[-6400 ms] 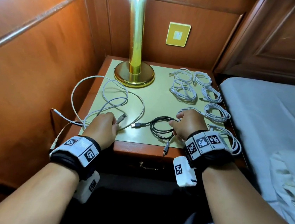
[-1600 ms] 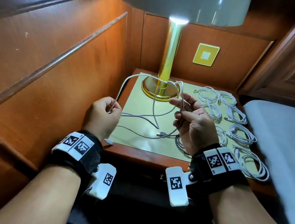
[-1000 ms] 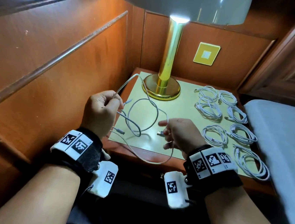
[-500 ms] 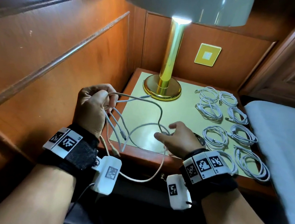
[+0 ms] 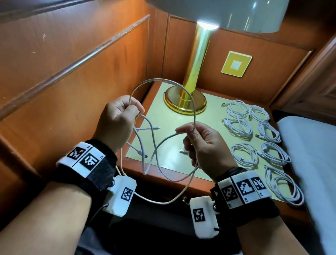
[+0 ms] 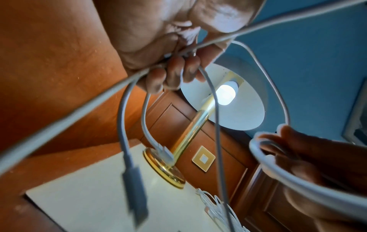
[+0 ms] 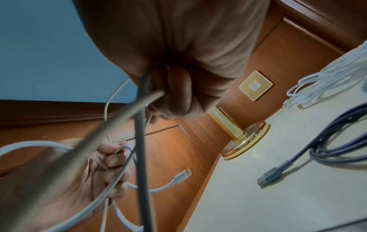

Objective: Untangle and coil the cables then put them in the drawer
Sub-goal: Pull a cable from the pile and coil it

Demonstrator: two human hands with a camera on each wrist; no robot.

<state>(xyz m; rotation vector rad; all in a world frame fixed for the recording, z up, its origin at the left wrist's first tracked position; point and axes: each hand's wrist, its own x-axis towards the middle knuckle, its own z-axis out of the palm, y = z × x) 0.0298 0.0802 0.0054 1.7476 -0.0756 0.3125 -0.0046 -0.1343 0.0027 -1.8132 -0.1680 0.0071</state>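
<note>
Holding the white cable (image 5: 187,96) up in front of the lamp (image 5: 187,100), both hands now sit higher than half a second ago, when the right hand was down at the nightstand top. The left hand (image 5: 117,121), left of the lamp's base, has its fingers curled round several strands of the cable; the left wrist view shows the strands bunched under the curled fingers (image 6: 174,73), with two plug ends dangling below. The right hand (image 5: 205,144), in front of the lamp's base, pinches the same cable between thumb and forefinger, the other fingers folded round a strand that runs down past the wrist. Between the two hands the cable arches up into a tall loop whose crest reaches the lamp's stem; earlier that stretch ran low and nearly flat from hand to hand. Below the hands, slack strands cross one another and sag past the front edge of the nightstand (image 5: 205,119), more loops than before.

To the right of the lamp, the coiled white cables (image 5: 244,127) lie in rows as they did in the earlier frames. The right wrist view shows a dark cable (image 7: 325,150) lying on the nightstand in front of the lamp, its plug free. A yellow wall plate (image 5: 236,64) is mounted behind the lamp.
</note>
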